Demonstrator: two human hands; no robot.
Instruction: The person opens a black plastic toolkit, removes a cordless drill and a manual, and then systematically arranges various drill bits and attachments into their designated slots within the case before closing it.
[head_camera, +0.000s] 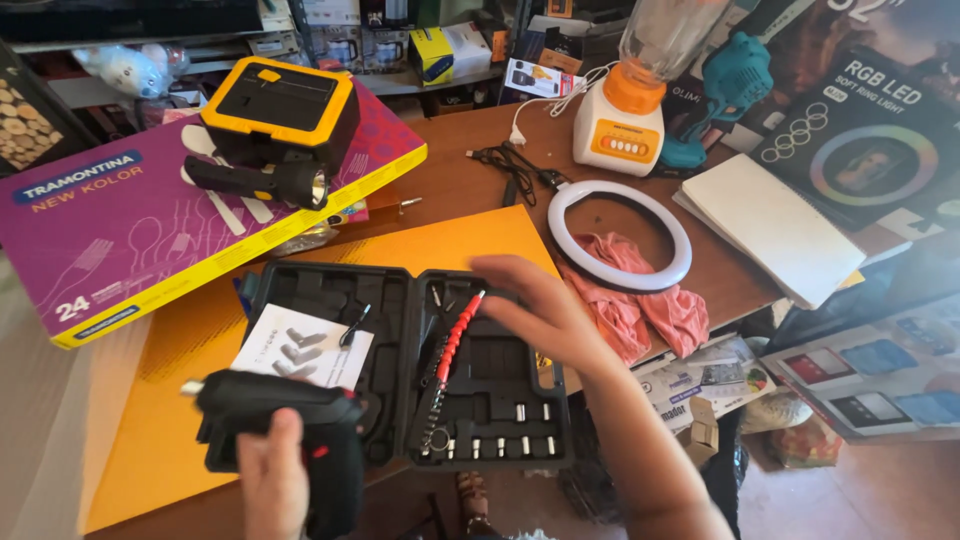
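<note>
My left hand (273, 480) grips a black cordless screwdriver (270, 410) by its handle, low in front of an open black tool case (400, 360). My right hand (535, 310) reaches over the case's right half, fingers on the end of a red flexible shaft (455, 335) that lies slanted across the case. Small silver sockets (510, 430) sit in slots along the case's near edge. A white leaflet (305, 345) lies in the left half of the case.
The case rests on an orange board (180, 380) on a wooden desk. A purple cutlery box (110, 230) carries a black torch (260, 182) and a yellow-black case (280, 105). A white ring light (620, 235), pink cloth (640, 305), blender (625, 110) and white notebook (770, 225) sit right.
</note>
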